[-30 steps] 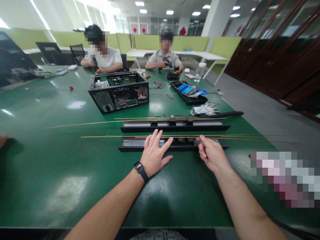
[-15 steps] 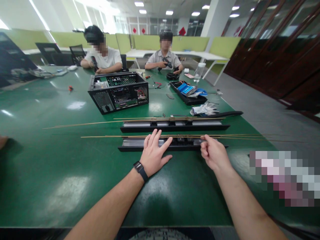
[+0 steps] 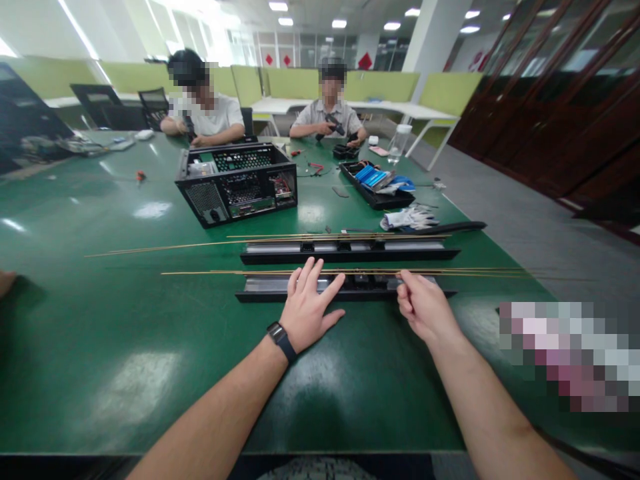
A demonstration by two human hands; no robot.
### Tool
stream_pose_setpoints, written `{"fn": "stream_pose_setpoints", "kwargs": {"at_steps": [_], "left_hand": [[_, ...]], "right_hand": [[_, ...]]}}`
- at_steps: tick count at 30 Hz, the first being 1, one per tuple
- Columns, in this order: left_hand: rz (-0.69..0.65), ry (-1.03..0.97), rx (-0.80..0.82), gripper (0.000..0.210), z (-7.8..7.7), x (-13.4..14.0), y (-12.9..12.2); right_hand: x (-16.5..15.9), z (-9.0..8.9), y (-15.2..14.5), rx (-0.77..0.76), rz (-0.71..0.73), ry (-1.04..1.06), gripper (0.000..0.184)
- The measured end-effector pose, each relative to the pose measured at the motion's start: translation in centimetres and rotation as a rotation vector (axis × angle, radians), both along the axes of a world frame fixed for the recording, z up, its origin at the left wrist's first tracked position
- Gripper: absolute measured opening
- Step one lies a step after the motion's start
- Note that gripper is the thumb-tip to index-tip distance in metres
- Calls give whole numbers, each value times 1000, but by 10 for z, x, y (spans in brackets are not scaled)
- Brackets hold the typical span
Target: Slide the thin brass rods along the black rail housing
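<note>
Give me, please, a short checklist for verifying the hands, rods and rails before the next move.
1. Left hand spread over the near rail: ok.
2. Right hand pinching at the near rods: ok.
3. How many rods it pinches: cannot tell, fingers hide this.
4. Rods' right ends within the table: not ok, they seem to reach past its edge.
5. Far rail apart from the near one: ok.
6. Gloves off both rails: ok.

Daylight floods from windows [image 3: 185, 20] at upper left, while square ceiling lights [image 3: 339, 24] glow overhead. Yellow-green partitions [image 3: 380, 87] stand behind white desks [image 3: 300, 105], beside a white pillar [image 3: 433, 40]. Dark reddish-brown cabinets [image 3: 550, 113] line the right, above grey floor [image 3: 505, 183]. The glossy green counter [image 3: 100, 313] reflects light in pale patches.
</note>
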State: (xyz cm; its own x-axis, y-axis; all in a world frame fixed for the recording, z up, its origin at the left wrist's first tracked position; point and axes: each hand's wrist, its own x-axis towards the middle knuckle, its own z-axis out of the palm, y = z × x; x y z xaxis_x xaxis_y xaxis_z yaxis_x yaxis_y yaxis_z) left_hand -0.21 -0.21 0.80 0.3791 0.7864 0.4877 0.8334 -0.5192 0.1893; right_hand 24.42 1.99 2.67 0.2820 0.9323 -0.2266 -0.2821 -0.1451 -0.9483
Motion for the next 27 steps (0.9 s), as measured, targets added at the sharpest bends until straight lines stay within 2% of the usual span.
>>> {"fn": "stream_pose_setpoints", "kwargs": {"at_steps": [3, 8, 12, 14, 19, 24, 27], "left_hand": [[3, 1, -1, 70, 0, 0, 0], [-2, 4, 3, 70, -1, 0, 0], [3, 1, 0, 70, 0, 0, 0], [1, 2, -3, 71, 0, 0, 0], [-10, 2, -1, 72, 0, 0, 1], [-3, 2, -1, 72, -2, -1, 0], [-6, 3, 1, 71, -1, -1, 0]], "right_hand": [[-2, 1, -1, -26, 66, -2, 29], [0, 0, 0, 12, -61, 20, 25], [-2, 0, 0, -19, 58, -2, 28], [-2, 0, 1, -26, 73, 1, 28], [3, -2, 3, 18, -95, 27, 23], [1, -4, 2, -16, 64, 8, 28], [0, -4, 1, -2, 8, 19, 25]]}}
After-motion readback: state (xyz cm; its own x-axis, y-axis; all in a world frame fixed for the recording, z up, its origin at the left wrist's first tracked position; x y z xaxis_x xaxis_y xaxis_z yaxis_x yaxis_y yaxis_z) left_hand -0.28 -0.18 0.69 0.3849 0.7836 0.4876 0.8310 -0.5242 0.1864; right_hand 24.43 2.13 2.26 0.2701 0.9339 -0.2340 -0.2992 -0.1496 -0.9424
